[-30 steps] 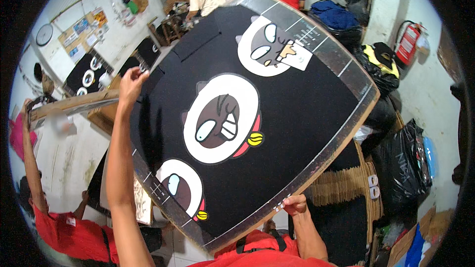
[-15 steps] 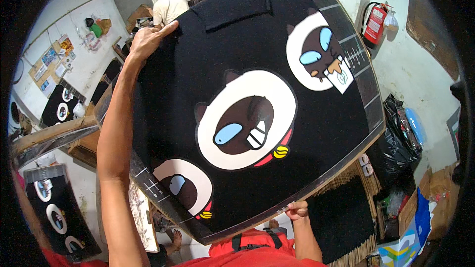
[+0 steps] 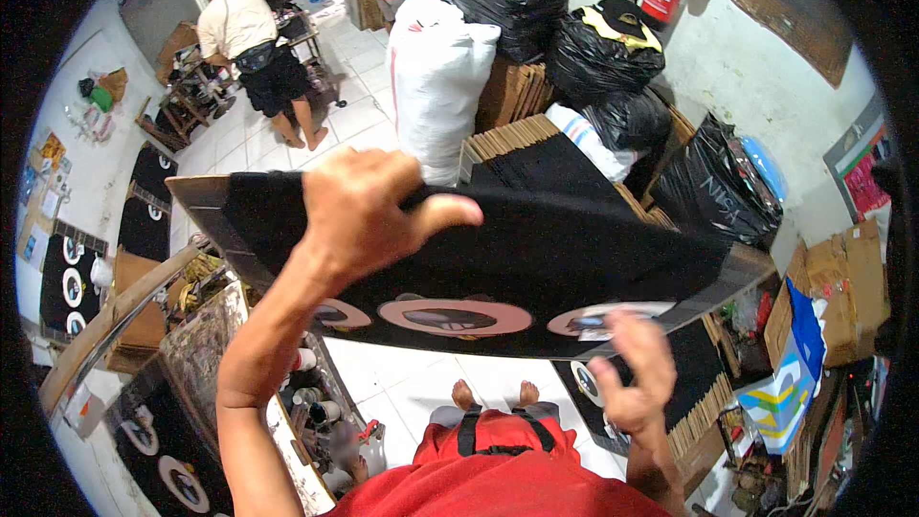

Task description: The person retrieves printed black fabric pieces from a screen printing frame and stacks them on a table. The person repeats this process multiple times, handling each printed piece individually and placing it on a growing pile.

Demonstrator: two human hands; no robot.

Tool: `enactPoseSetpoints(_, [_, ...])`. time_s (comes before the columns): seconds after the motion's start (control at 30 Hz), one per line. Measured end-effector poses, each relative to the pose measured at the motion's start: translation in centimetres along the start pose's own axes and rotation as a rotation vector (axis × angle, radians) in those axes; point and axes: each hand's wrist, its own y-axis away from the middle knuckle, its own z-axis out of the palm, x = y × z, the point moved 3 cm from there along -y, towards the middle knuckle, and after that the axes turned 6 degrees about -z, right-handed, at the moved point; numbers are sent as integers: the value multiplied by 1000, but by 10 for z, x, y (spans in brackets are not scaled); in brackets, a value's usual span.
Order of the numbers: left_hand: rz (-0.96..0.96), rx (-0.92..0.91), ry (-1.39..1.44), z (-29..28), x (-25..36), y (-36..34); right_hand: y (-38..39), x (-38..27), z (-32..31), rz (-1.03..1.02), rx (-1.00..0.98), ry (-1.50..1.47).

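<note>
A board covered in black cloth (image 3: 517, 249) is tilted steeply in front of me, seen foreshortened. Along its lower part run printed cat faces, white ovals with dark middles; the middle face (image 3: 455, 316) shows most fully. My left hand (image 3: 359, 206) grips the upper edge, its thumb lying along the cloth and its other fingers curled over, partly hidden. Whether it pinches only the cloth or the board too, I cannot tell. My right hand (image 3: 637, 373), smeared by motion, has its fingers apart just in front of the board's lower right part and holds nothing.
Behind the board stand a white sack (image 3: 440, 77), black plastic bags (image 3: 603, 57) and stacked boards with black cloth (image 3: 550, 168). More printed panels (image 3: 72, 278) lie at the left. A person in a pale shirt (image 3: 235, 19) bends at the far left. Cardboard boxes (image 3: 842, 278) are at right.
The board has tipped from facing me broadly to a steep slant, lower in view. My left hand has come nearer and right. My right hand has let go of the near edge and opened.
</note>
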Motion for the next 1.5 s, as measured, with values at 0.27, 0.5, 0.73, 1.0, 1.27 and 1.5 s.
enactPoseSetpoints(0.27, [298, -128, 272, 111, 44, 10, -85, 84, 64, 278, -893, -192])
enactPoseSetpoints(0.5, [-28, -420, 255, 166, -2, 61, -25, 131, 176, 385, -798, -196])
enactPoseSetpoints(0.73, [-771, -574, 307, 189, -18, 221, 26, 203, 247, 525, -897, -19])
enactPoseSetpoints(1.0, [-1488, -1259, 376, 141, 76, 459, 59, 291, 269, 611, -893, 90])
enactPoseSetpoints(1.27, [-2351, -879, 226, 125, 128, 582, 73, 382, 285, 801, -914, 95])
enactPoseSetpoints(1.5, [-2587, -378, 452, 190, 111, 447, 74, 471, 331, 843, -939, 104])
